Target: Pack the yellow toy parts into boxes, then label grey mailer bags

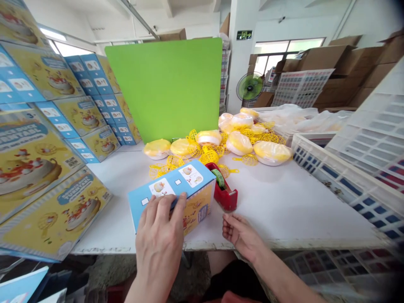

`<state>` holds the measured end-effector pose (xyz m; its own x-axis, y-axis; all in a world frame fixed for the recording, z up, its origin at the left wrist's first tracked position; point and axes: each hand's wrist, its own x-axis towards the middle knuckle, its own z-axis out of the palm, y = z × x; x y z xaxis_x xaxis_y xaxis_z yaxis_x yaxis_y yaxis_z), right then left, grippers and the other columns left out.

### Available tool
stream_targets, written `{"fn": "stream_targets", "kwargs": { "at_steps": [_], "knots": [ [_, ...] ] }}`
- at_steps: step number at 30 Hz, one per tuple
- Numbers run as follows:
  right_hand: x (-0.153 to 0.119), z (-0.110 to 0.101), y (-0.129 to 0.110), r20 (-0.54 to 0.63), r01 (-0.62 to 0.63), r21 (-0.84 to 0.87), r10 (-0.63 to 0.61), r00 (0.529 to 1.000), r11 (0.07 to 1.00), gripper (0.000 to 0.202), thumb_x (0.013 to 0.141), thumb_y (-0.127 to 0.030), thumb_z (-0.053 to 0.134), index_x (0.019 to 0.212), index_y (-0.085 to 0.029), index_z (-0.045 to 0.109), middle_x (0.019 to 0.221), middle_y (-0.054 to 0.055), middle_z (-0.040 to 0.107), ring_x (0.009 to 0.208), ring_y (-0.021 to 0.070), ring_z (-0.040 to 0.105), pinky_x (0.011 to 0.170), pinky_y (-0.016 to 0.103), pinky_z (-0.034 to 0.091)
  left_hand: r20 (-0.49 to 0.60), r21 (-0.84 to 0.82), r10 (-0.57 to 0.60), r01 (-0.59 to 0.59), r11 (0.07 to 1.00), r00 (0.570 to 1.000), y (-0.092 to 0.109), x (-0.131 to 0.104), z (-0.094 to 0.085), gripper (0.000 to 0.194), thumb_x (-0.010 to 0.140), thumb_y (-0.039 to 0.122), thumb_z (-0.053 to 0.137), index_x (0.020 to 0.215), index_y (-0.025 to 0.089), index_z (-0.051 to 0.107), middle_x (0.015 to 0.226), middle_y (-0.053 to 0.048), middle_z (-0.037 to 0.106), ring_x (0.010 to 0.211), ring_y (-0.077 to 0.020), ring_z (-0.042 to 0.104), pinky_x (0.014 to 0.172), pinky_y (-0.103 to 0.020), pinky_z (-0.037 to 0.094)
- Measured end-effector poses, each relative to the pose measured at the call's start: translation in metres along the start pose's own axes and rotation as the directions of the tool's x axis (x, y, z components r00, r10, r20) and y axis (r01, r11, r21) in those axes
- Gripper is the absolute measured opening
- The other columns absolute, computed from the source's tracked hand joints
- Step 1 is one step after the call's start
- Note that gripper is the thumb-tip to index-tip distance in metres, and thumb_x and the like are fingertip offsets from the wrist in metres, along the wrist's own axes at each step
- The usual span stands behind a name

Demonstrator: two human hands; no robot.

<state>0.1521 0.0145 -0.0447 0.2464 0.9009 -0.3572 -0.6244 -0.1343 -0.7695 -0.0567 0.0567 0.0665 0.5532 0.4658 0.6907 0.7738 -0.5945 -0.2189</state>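
Observation:
A blue and yellow toy box (173, 189) lies on the white table in front of me, its blue side with printed pictures facing up. My left hand (162, 223) grips this box from above, fingers bent over its near part and thumb along the top. Just right of the box stands a red tape dispenser (225, 195) with a roll of green tape (218, 178). My right hand (238, 233) is closed in a pinch in front of the dispenser, close to its near end. Whatever sits between those fingertips is too small to make out.
Yellow and white wrapped toys (272, 152) and yellow nets (208, 155) lie behind the box. Stacked toy boxes (78, 202) rise at the left. A green panel (167, 88) stands at the back, and a white plastic crate (334, 172) borders the right.

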Motion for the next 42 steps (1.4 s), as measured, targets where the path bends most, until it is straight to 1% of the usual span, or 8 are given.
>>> {"fn": "stream_targets", "kwargs": {
  "at_steps": [6, 15, 23, 29, 32, 36, 39, 42],
  "knots": [
    [-0.022, 0.068, -0.035, 0.254, 0.094, 0.022, -0.097, 0.962, 0.995, 0.032, 0.060, -0.034, 0.087, 0.058, -0.016, 0.060, 0.053, -0.001, 0.063, 0.049, 0.0082, 0.055, 0.050, 0.020, 0.044, -0.012, 0.005, -0.004, 0.004, 1.000, 1.000, 0.003, 0.003, -0.001, 0.034, 0.085, 0.008, 0.052, 0.118, 0.012, 0.059, 0.097, -0.010, 0.057, 0.096, -0.0288, 0.049, 0.093, -0.046, 0.044],
    [-0.016, 0.108, -0.040, 0.197, 0.126, -0.051, -0.113, 0.974, 0.991, 0.037, 0.055, -0.043, 0.087, 0.057, -0.015, 0.062, 0.053, -0.002, 0.063, 0.046, 0.0080, 0.053, 0.047, 0.020, 0.041, 0.000, 0.057, 0.089, -0.089, 0.994, 0.996, 0.005, -0.002, -0.002, 0.037, 0.089, 0.012, 0.049, 0.125, 0.018, 0.054, 0.099, -0.009, 0.054, 0.096, -0.0261, 0.050, 0.096, -0.047, 0.042],
    [-0.004, 0.092, -0.020, 0.173, 0.388, -0.398, -0.348, 0.921, 0.831, 0.048, 0.064, -0.058, 0.076, 0.051, -0.019, 0.052, 0.047, 0.000, 0.060, 0.044, 0.0128, 0.054, 0.044, 0.025, 0.044, 0.044, 0.128, -0.003, -0.003, 0.992, 0.999, 0.014, 0.007, -0.003, 0.034, 0.088, 0.026, 0.057, 0.120, 0.016, 0.061, 0.083, -0.007, 0.051, 0.081, -0.0250, 0.050, 0.080, -0.044, 0.048],
    [0.017, 0.049, 0.031, 0.278, 0.384, -0.498, -0.276, 0.920, 0.777, 0.047, 0.073, -0.062, 0.066, 0.057, -0.021, 0.050, 0.049, -0.001, 0.057, 0.045, 0.0127, 0.050, 0.046, 0.025, 0.038, 0.187, 0.071, -0.044, 0.031, 0.997, 0.981, 0.005, 0.031, -0.015, 0.034, 0.094, 0.042, 0.045, 0.107, 0.019, 0.067, 0.083, -0.008, 0.057, 0.080, -0.0255, 0.055, 0.068, -0.039, 0.049],
    [0.023, 0.029, 0.053, 0.263, 0.348, -0.530, -0.241, 0.934, 0.773, 0.047, 0.075, -0.062, 0.062, 0.058, -0.022, 0.046, 0.050, -0.001, 0.056, 0.047, 0.0133, 0.049, 0.049, 0.026, 0.036, 0.226, 0.014, -0.042, 0.039, 0.999, 0.973, -0.007, 0.051, -0.014, 0.052, 0.092, 0.057, 0.040, 0.117, 0.018, 0.063, 0.101, -0.013, 0.062, 0.097, -0.0308, 0.058, 0.084, -0.047, 0.049],
    [0.022, 0.019, 0.064, 0.359, 0.443, -0.622, -0.268, 0.894, 0.646, 0.042, 0.081, -0.054, 0.057, 0.058, -0.021, 0.046, 0.053, -0.002, 0.050, 0.053, 0.0130, 0.043, 0.053, 0.027, 0.030, 0.292, 0.008, -0.046, 0.046, 0.999, 0.955, -0.014, 0.064, 0.005, 0.079, 0.080, 0.074, 0.044, 0.141, 0.024, 0.043, 0.143, -0.023, 0.042, 0.132, -0.0466, 0.037, 0.099, -0.068, 0.032],
    [0.020, 0.018, 0.063, 0.386, 0.459, -0.639, -0.259, 0.885, 0.617, 0.041, 0.083, -0.053, 0.054, 0.060, -0.021, 0.045, 0.055, -0.002, 0.049, 0.055, 0.0131, 0.041, 0.054, 0.027, 0.030, 0.435, -0.029, -0.047, 0.066, 0.997, 0.899, -0.016, 0.059, 0.011, 0.074, 0.083, 0.067, 0.048, 0.144, 0.028, 0.037, 0.143, -0.026, 0.042, 0.128, -0.0461, 0.043, 0.094, -0.067, 0.037],
    [0.021, 0.012, 0.066, 0.389, 0.451, -0.669, -0.239, 0.890, 0.591, 0.044, 0.082, -0.058, 0.052, 0.059, -0.021, 0.046, 0.055, 0.000, 0.051, 0.055, 0.0149, 0.044, 0.054, 0.028, 0.032, 0.479, -0.094, -0.043, 0.100, 0.991, 0.877, -0.022, 0.047, -0.005, 0.077, 0.081, 0.061, 0.058, 0.147, 0.031, 0.032, 0.145, -0.026, 0.039, 0.129, -0.0429, 0.043, 0.097, -0.061, 0.038]
  ]
}}
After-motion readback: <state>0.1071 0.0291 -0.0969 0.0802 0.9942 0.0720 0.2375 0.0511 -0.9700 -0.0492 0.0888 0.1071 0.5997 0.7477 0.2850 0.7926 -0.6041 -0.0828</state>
